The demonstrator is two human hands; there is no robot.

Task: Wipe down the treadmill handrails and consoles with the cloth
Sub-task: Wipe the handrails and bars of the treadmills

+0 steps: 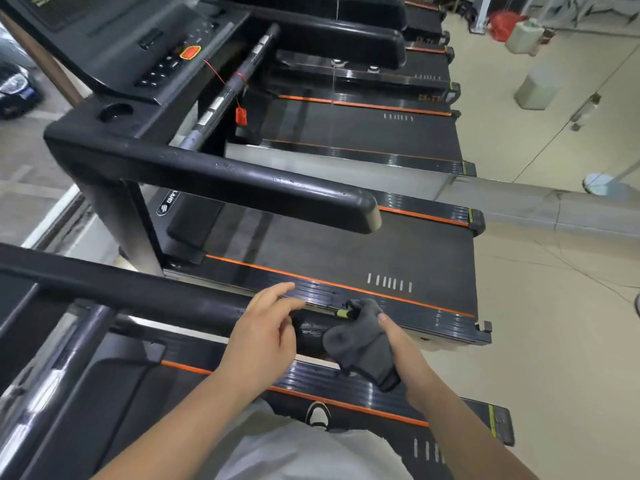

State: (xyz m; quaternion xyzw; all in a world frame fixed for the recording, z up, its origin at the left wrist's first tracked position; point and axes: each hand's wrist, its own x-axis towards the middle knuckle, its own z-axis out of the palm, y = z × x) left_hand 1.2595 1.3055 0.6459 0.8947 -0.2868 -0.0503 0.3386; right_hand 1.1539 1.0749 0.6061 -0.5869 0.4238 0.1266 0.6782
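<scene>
Cloth [360, 341], grey and bunched, sits clenched in the right hand [398, 344] at the near handrail's [138, 289] right end. Left hand [263, 327] rests loosely on that rail, fingers slack, grasping nothing. Judged: wiping this rail; next, a sweep leftward along it. One cloth, two hands, one console [131, 46] far left.

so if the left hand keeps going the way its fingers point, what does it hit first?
Likely the grey cloth bunched in the right hand. The left hand rests on the near handrail, fingers pointing right along it toward the cloth. Depth is unclear.
</scene>
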